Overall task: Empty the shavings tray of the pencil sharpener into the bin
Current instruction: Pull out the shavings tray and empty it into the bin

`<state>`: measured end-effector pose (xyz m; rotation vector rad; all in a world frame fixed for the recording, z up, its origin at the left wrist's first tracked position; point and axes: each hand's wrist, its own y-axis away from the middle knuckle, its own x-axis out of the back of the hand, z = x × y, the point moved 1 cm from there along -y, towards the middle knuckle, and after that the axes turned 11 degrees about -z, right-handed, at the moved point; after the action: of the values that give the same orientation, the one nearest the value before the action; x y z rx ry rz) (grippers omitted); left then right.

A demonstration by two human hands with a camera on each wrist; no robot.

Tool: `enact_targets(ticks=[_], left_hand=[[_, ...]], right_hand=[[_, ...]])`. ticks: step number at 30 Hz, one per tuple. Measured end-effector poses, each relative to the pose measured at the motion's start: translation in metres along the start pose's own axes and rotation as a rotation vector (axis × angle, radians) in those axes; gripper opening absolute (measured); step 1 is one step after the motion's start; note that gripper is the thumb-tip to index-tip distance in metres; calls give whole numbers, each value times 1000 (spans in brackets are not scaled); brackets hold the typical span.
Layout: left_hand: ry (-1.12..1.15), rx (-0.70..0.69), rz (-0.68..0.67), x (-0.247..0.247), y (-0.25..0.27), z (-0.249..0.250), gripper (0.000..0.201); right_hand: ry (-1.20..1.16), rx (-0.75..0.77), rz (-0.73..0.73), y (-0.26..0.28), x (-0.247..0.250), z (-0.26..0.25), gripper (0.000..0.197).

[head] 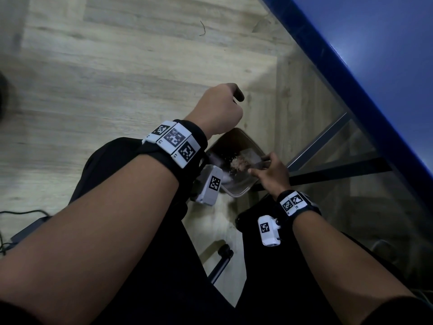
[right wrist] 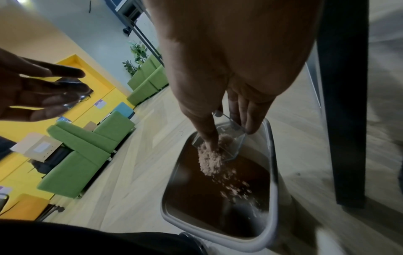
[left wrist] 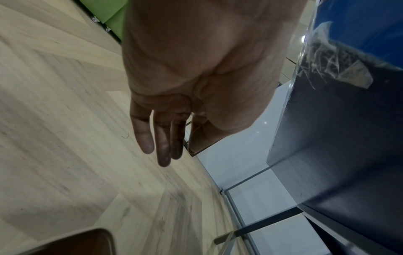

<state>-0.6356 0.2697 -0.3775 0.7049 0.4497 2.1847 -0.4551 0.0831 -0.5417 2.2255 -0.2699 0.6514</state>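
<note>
A grey bin with a dark inside stands on the wooden floor between my knees and the table. My right hand pinches the clear shavings tray and holds it tilted over the bin's opening. In the right wrist view the tray slopes down from thumb and fingers, and pale shavings spill off its edge into the bin. My left hand hovers above the floor just beyond the bin. Its fingers hang relaxed and hold nothing. The sharpener itself is not in view.
A blue table edge runs along the right, with metal frame bars below it and a black leg close beside the bin. Cables and a dark device lie at the left. Green sofas stand farther off.
</note>
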Motion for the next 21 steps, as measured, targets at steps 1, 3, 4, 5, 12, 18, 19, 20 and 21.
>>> enact_targets(ticks=[1,3,4,5,12,18,19,20,21], left_hand=[[-1,-3,-2,0,0,0,49],[-1,-9,-3,-1,0,0,48],[1,-10,-3,-1,0,0,47],[3,-11,-1,-1,0,0,47],[10,-6,-9,-2,-1,1,45],[5,-6,-20,-2,0,2,45],[7,-6,-22,-3,0,2,45],[8,-5,-22,-2,0,2,46],[5,-5,-23,-2,1,2,46]], right_hand=[[2,1,-5,1,0,-1,52],[12,5,-18,1,0,-3,51],[16,10,-14,2,0,-5,51],[25,15,-8,2,0,-6,50],[84,23,-10,6,0,-7,46],[126,50,-11,6,1,-12,42],[132,52,-1,6,2,-12,42],[139,59,10,5,2,-13,41],[149,69,18,4,3,-13,40]])
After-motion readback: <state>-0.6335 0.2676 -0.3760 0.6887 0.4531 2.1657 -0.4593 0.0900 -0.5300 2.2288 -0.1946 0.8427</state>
